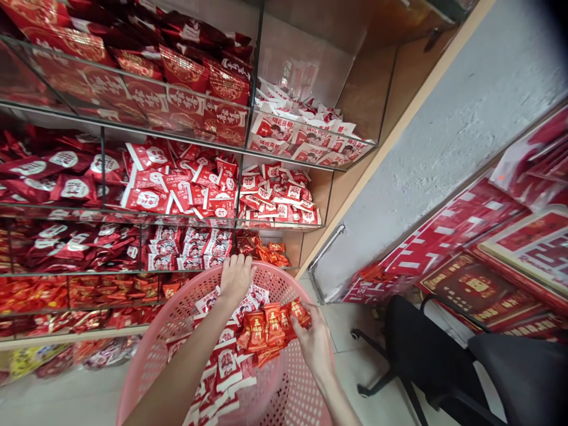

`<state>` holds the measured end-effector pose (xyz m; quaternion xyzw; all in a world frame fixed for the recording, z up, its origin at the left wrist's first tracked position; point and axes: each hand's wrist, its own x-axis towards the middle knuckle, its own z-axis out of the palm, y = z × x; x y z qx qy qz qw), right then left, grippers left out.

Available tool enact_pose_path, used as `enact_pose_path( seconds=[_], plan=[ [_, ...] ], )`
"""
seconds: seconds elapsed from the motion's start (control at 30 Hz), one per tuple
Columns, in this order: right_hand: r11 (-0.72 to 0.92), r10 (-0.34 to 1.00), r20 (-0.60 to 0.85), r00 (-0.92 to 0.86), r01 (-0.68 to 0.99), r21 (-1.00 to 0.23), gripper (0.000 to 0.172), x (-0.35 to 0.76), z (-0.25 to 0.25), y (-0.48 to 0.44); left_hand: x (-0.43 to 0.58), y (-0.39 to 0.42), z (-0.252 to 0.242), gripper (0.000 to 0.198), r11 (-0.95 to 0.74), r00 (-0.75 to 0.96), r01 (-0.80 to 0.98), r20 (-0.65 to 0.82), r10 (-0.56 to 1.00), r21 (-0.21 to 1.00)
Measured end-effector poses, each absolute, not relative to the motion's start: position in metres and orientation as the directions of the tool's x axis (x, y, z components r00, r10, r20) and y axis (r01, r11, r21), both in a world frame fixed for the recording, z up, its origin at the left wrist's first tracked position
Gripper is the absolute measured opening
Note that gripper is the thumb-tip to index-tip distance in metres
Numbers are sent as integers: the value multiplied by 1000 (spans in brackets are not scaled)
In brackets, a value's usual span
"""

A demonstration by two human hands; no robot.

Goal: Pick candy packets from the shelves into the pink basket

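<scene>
A pink plastic basket with a perforated wall stands in front of the shelves. My left hand is on its far rim, fingers curled over the edge. Inside the basket, at the right, my right hand is closed, thumb and fingers pinching a small red-orange packet with gold print. Several similar orange packets lie against it in a cluster. Under and left of them are red and white packets, partly covered by my left forearm.
Glass-fronted shelves hold red and white packets in divided compartments. Small orange packets fill a low compartment just beyond the basket. A black office chair stands at the right. Red boxes lean by the grey wall.
</scene>
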<state>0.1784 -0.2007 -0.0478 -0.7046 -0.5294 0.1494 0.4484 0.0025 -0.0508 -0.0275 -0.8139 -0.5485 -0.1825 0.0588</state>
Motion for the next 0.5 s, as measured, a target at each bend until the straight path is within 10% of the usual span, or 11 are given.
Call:
enact_pose_path(
  seconds=[0.5],
  plan=[
    [-242, 941, 117, 318, 871, -428, 32, 170, -45, -204, 2, -50, -29, 35, -388, 326, 915, 358, 875, 114]
  ],
)
